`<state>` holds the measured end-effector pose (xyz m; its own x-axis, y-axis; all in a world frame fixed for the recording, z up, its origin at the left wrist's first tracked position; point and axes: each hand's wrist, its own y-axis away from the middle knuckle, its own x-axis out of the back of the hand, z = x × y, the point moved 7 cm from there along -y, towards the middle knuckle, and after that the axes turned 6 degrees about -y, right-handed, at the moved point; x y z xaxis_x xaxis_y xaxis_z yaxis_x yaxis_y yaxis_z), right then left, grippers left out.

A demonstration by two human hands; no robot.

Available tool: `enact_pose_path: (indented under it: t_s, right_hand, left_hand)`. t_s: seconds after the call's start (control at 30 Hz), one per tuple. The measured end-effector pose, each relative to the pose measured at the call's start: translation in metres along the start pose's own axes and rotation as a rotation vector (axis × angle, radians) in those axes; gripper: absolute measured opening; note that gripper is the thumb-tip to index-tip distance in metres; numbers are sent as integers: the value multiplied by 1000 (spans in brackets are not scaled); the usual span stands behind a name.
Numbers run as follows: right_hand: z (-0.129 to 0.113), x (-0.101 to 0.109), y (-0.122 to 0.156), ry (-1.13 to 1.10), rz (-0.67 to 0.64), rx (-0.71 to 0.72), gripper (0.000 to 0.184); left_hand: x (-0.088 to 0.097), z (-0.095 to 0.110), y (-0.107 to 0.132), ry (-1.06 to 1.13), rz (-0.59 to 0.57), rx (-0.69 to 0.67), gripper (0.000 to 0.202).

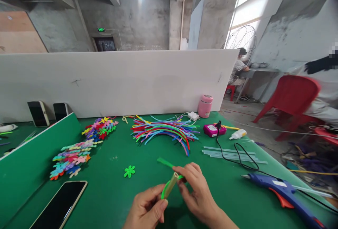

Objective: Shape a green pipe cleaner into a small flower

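Observation:
My left hand (148, 205) is closed around a short pale tan tube (172, 184), tilted with its hollow end up. A bright green pipe cleaner (165, 162) bends around the tube; its free end is blurred and points up and left. My right hand (195, 191) pinches this pipe cleaner beside the tube's top. On the green table, left of my hands, lies a single green pipe-cleaner flower (129, 171). Beyond them is a loose bundle of multicoloured pipe cleaners (161, 127).
Stacked colourful flowers (72, 160) lie at left, near a phone (59, 208). At right are a blue glue gun (280, 186) with black cord, clear glue sticks (232, 154), a pink box (214, 130) and a white bottle (238, 134). A pink jar (205, 106) stands by the white partition (137, 81).

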<state>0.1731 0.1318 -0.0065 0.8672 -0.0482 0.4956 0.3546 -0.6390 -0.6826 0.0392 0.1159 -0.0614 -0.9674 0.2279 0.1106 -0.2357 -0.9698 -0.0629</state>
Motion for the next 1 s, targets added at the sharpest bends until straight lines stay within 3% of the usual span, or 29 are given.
enact_pose_path:
  t_s: [0.13,0.27,0.4,0.57,0.63,0.77,0.83,0.9,1.0]
  right_hand:
    - [39,12,4,0,190,-261,25]
    - [73,14,13,-182,264,-539,30]
    - [72,7,12,-272,219,-559,37]
    - [49,-14,8,-411,-58,-481,43]
    - [48,-13,7,-451,-36,-458,46]
    - [78,4,16,-370,225,-609,46]
    - [90,9,19,-295,287,-633,46]
    - [97,9,17,-226,261,-614,43]
    - [100,0,6,-79,118,-596,41]
  left_hand:
    - [-7,9,4,147,-99,88,42]
    - [-4,11,7,349,-19,171,51]
    - [13,12,6,394,231,191,62]
    - [25,16,6,412,368,185,59]
    - [24,15,6,389,354,214,58]
    - [14,6,4,357,239,270,59]
    - [8,-1,2,356,159,292,60]
    - [2,-9,1,373,82,318,60]
    - [-2,-17,-1,408,32,334,59]
